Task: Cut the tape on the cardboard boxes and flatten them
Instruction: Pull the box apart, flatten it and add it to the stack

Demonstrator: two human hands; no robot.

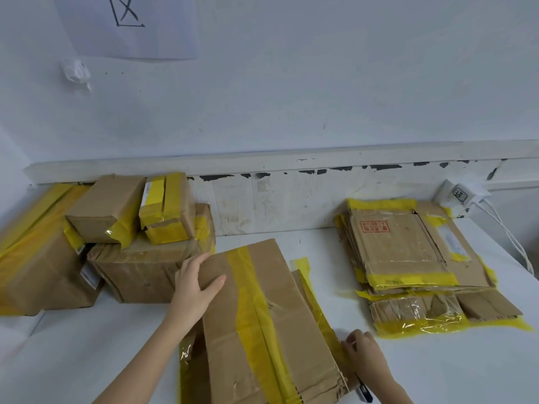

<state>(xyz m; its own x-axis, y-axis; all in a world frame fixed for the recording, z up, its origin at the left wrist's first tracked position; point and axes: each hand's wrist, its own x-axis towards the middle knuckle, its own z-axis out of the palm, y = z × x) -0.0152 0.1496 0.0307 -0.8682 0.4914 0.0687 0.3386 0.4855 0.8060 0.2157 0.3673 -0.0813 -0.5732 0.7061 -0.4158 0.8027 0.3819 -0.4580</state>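
Observation:
A brown cardboard box (280, 310) with a yellow tape strip down its top lies pressed nearly flat on the white table in front of me. My left hand (195, 284) grips its far left corner, fingers over the edge and thumb on top. My right hand (367, 354) is at the box's right side near the front and holds a black pen-like cutter (364, 390) pointing toward me. At the left stand several taped, closed boxes (122, 249). A stack of flattened boxes (414, 263) lies at the right.
A white wall with a taped paper sheet (131, 24) rises behind the table. A white charger (458, 195) with cables sits at the back right corner. The bare white table surface (87, 345) stretches at the front left.

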